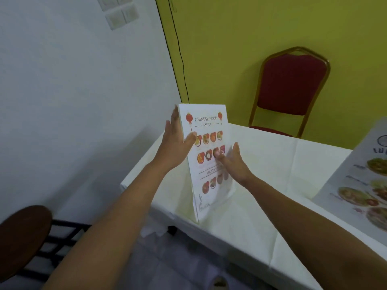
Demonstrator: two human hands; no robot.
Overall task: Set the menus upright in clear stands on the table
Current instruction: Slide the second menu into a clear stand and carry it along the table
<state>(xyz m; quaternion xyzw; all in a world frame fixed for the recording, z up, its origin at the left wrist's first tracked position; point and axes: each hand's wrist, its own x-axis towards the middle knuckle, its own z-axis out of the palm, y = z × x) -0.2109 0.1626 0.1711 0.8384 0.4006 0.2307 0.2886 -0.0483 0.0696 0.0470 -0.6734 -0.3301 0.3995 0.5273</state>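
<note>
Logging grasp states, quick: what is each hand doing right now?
Left hand: holds the menu by its left edge, thumb on the front.
Right hand: holds the menu's right edge, thumb on the front.

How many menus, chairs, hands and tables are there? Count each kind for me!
Menus: 2, the Chinese food menu and the menu on the right
Chairs: 2, the red chair and the brown chair
Hands: 2, the left hand and the right hand
Tables: 1, the table
Total: 7

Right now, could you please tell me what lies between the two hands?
The Chinese food menu stands between the left hand and right hand, as the head view shows.
</note>
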